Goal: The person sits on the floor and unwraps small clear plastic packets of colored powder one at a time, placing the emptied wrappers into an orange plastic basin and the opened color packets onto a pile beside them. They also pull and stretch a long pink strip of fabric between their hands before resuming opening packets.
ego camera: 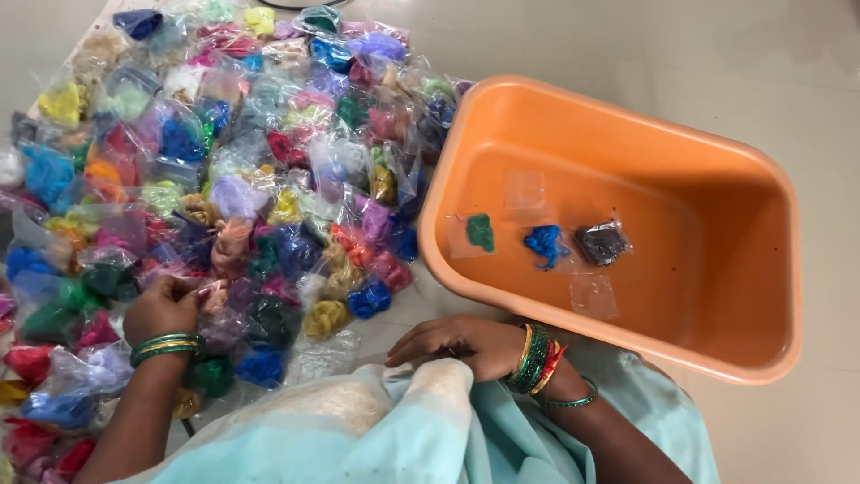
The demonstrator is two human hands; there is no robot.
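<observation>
A big heap of small clear plastic packets of coloured thread (224,161) covers the floor at the left. My left hand (166,307), with green bangles at the wrist, reaches into the near edge of the heap, its fingers pinched on one packet (213,291). My right hand (457,345), with green, gold and red bangles, rests flat on the light blue cloth (358,430) over my lap, fingers apart, holding nothing. An orange plastic tub (717,143) stands at the right.
Inside the tub lie a green thread packet (480,232), a blue thread bundle (544,244), a dark grey packet (600,243) and two clear empty-looking packets (592,294). Pale tiled floor (627,45) surrounds the tub.
</observation>
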